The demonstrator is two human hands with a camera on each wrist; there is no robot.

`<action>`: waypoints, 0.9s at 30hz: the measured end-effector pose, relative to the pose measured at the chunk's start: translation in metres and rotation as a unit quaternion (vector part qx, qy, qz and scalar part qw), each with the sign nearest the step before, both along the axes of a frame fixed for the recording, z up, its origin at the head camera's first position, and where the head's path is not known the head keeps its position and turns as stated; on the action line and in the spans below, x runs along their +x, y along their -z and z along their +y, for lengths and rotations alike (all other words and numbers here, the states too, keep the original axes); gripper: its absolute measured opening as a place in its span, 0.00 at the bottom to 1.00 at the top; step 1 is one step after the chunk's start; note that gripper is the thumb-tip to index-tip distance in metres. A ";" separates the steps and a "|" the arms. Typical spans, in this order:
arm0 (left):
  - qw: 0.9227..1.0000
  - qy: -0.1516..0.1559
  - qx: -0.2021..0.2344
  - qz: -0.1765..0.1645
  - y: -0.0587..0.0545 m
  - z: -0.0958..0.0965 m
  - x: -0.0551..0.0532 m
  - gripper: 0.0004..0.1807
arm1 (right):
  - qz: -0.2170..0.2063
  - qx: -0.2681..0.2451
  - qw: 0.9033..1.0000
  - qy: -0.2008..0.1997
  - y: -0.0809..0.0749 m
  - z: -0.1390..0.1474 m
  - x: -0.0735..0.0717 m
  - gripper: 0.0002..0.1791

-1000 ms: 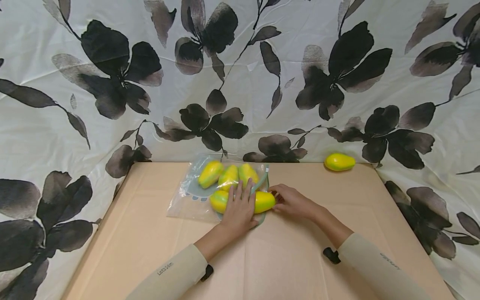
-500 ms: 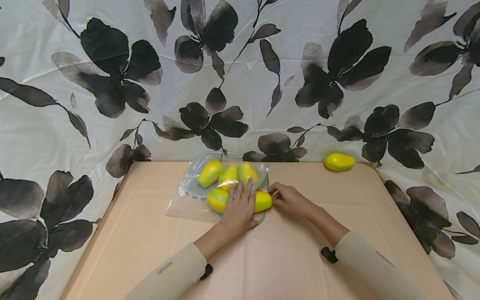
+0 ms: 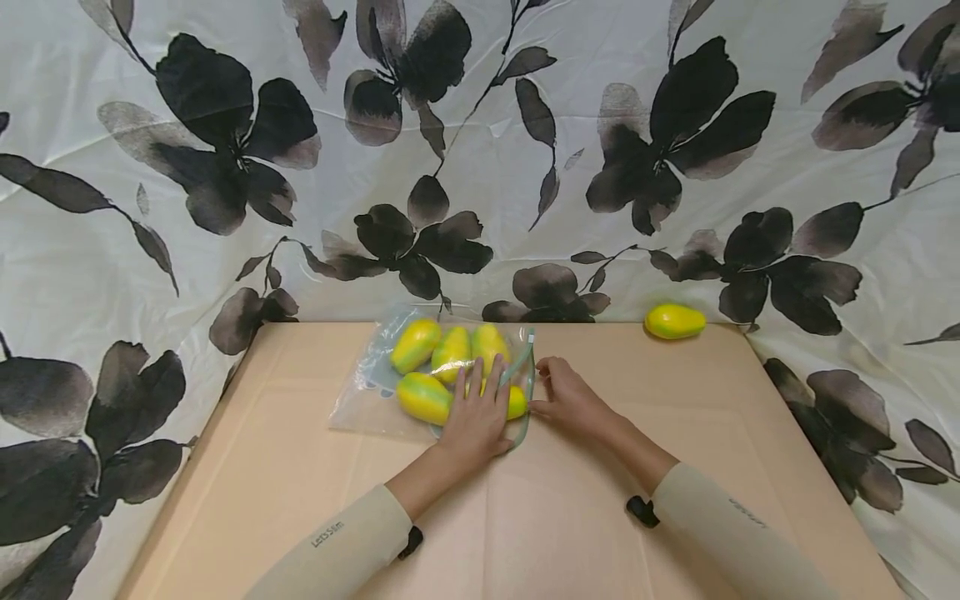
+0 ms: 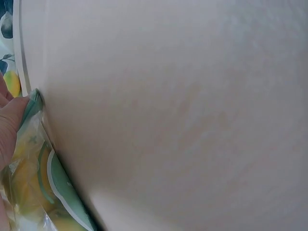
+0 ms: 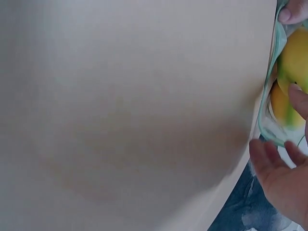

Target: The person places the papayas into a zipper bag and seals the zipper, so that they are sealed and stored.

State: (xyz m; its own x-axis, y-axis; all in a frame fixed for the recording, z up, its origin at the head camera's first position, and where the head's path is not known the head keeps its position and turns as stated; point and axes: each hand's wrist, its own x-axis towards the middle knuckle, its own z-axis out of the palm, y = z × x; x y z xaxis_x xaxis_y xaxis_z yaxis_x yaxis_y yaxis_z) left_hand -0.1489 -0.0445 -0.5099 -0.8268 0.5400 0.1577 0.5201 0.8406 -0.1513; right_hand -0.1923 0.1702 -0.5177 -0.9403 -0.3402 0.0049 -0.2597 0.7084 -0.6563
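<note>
A clear zip bag (image 3: 352, 408) with a green rim lies near the far edge of the cardboard surface. Inside it sit several yellow-green papayas (image 3: 416, 345). My left hand (image 3: 474, 421) lies over the bag by its mouth, holding the rim. In the left wrist view its thumb (image 4: 14, 113) sits against the green rim. One papaya (image 3: 517, 402) lies at the bag's mouth, partly hidden under the left hand. At that mouth is my right hand (image 3: 573, 400); in the right wrist view its thumb (image 5: 299, 98) reaches the papaya, with the other fingers apart from it.
Another papaya (image 3: 675, 321) lies outside the bag at the far right edge of the cardboard surface (image 3: 585, 533). Behind that edge hangs a white cloth (image 3: 525, 167) printed with dark flowers.
The papaya at the mouth has slid left, deeper into the bag under my left hand. My right hand has followed it leftward, and its fingers have spread more. The left hand stays nearly still.
</note>
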 end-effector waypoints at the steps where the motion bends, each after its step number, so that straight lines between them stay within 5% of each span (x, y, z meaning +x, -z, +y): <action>1: 1.000 0.001 -0.001 0.001 0.000 0.000 0.000 0.64 | 0.003 0.008 1.000 0.007 0.001 -0.002 0.000 0.41; 7: 1.000 0.004 -0.008 0.013 0.001 -0.001 -0.001 0.65 | 0.010 0.032 0.999 0.029 0.000 -0.013 0.001 0.52; 17: 1.000 0.010 0.002 0.016 0.002 -0.001 -0.001 0.64 | -0.003 0.020 0.999 0.042 0.000 -0.008 0.006 0.53; 27: 1.000 0.005 0.003 0.009 0.004 -0.002 -0.002 0.65 | -0.017 -0.003 0.998 0.059 -0.006 0.026 0.002 0.49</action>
State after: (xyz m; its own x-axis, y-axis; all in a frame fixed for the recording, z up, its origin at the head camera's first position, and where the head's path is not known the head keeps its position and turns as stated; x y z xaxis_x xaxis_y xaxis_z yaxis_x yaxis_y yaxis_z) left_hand -0.1508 -0.0465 -0.5142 -0.8182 0.5475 0.1753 0.5260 0.8361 -0.1559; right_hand -0.1906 0.1958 -0.5119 -0.9734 -0.2277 -0.0253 -0.1530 0.7283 -0.6679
